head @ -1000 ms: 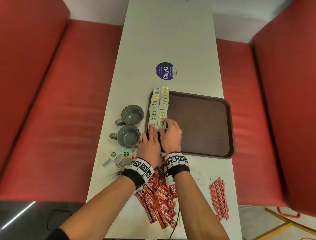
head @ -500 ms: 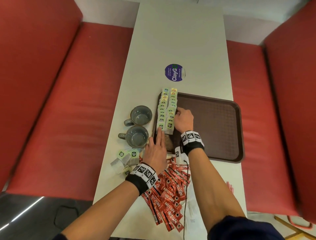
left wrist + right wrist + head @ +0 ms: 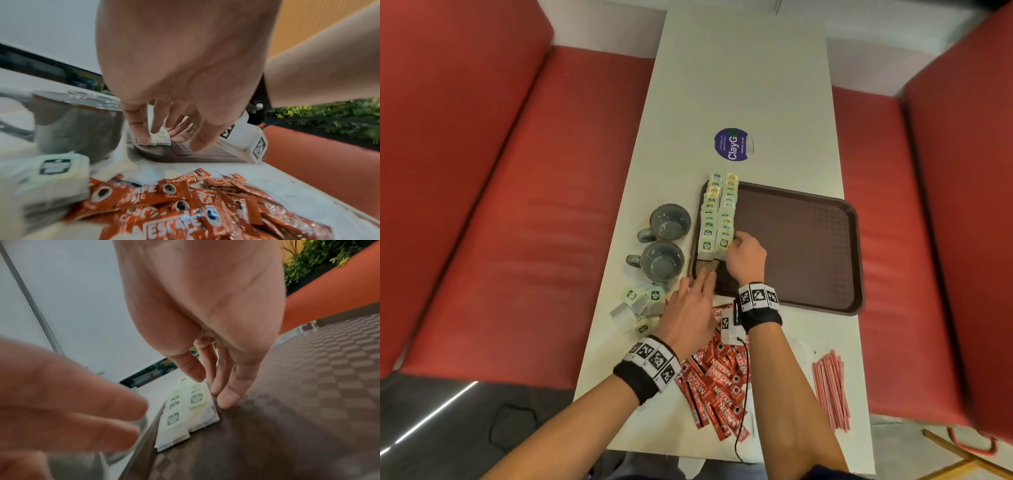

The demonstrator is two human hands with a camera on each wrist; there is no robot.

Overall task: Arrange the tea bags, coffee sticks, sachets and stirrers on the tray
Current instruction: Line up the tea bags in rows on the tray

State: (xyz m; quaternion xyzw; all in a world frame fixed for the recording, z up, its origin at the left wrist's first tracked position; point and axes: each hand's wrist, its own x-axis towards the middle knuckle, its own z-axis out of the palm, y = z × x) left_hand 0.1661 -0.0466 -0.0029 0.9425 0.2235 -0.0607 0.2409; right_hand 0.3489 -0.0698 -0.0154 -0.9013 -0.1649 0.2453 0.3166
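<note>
Two rows of green-tagged tea bags (image 3: 717,219) (image 3: 193,404) lie along the left side of the brown tray (image 3: 798,246). My right hand (image 3: 744,251) rests on the tray, its straight fingers (image 3: 228,398) touching the right edge of the near tea bags. My left hand (image 3: 693,301) hovers flat at the tray's near left corner, fingers (image 3: 141,129) relaxed and holding nothing. On the table lie loose tea bags (image 3: 640,305) (image 3: 53,175), red coffee sticks (image 3: 719,387) (image 3: 185,211) and pink stirrers (image 3: 830,390). Pale sachets (image 3: 804,347) show faintly beside my right forearm.
Two grey cups (image 3: 670,221) (image 3: 662,262) stand just left of the tray, close to my left hand; the nearer cup (image 3: 76,123) fills the left wrist view. A purple round sticker (image 3: 731,144) lies beyond the tray. Red benches flank the narrow white table (image 3: 739,85).
My right hand went from the tray's near left corner forward to the right side of the tea bag rows. My left hand drew back toward the tray's near edge.
</note>
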